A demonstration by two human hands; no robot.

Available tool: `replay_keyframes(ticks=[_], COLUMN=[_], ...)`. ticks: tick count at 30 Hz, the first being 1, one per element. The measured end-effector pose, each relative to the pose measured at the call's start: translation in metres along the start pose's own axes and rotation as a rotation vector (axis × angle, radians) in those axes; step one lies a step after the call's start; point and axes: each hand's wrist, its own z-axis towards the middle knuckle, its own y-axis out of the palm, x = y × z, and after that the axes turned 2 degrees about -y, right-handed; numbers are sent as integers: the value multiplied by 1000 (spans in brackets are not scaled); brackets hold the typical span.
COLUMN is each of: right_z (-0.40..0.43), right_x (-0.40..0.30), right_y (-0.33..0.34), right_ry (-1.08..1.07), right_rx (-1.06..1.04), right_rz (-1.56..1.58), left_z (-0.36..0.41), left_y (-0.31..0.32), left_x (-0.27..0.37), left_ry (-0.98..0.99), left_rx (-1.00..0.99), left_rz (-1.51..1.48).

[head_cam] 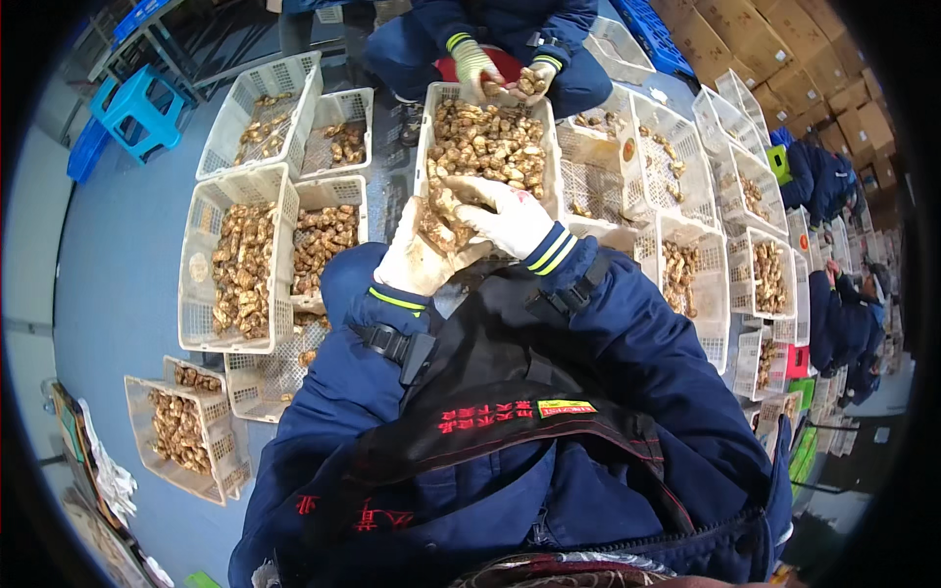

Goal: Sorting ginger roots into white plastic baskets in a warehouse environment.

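My left hand (416, 259), in a soiled white work glove, is cupped palm up under a few brown-and-cream mushrooms (444, 224) that look like matsutake. My right hand (507, 212), gloved in white too, bends over them from the right, its fingers on the mushrooms. How many lie in my hands is partly hidden. Just beyond my hands stands a white perforated plastic crate (552, 151), heaped with the same kind of mushroom (489, 143). Both hands are over the crate's near end and hide it.
A co-worker's gloved hands (507, 77) hold mushrooms over the crate's far end. Crates of mushrooms stand at left (283, 323) and right (719, 294). A blue plastic stool (147, 110) stands at upper left. Cardboard boxes (757, 44) are stacked upper right; other people (845, 316) sit at far right.
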Motion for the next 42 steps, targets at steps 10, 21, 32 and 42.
replay_keyframes(ticks=[10,21,32,42], right_z=[23,37,40,65], right_x=[17,9,93,66], right_y=[4,38,-38,-3], right_ry=[-103,-96,104,114], right_rx=[129,-99,6,-103], right_rz=[99,13,78,-22], left_z=[-53,-90,-295,-263], left_y=[-9,-47,-116,-144], left_x=[60,76,110,46], left_ry=[208,398,812,641], left_rx=[-96,121,784,761], left_rz=[-200,-89,131,-294])
